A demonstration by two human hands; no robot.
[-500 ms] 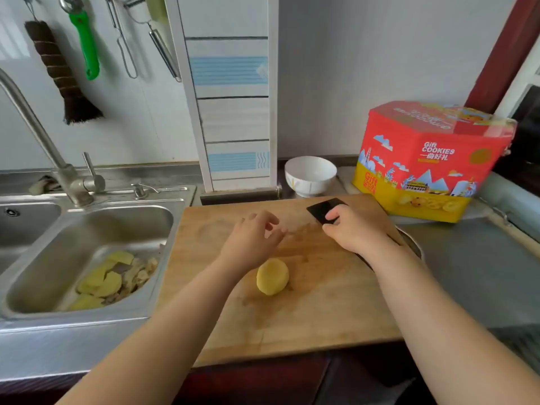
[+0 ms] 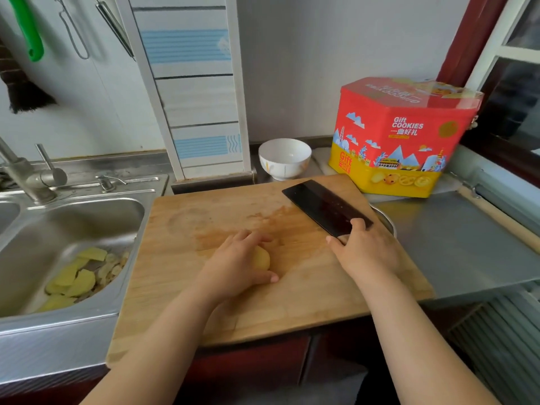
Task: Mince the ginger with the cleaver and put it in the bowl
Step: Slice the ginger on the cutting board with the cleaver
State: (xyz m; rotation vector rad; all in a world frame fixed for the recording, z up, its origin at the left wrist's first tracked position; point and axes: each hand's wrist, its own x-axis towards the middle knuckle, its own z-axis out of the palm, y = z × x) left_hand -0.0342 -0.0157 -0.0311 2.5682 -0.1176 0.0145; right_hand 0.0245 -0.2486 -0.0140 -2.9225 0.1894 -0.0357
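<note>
The left hand (image 2: 236, 266) curls its grip over the ginger (image 2: 261, 258); right of it, the right hand (image 2: 363, 249) grips the cleaver (image 2: 324, 204).

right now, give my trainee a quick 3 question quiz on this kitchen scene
1. True or false: the left hand rests on the ginger on the board.
2. What does the right hand grip? A) brush B) cleaver C) bowl
3. Fill in: the cut yellow slices lie in the ____.

Key: 1 true; 2 B; 3 sink
</note>
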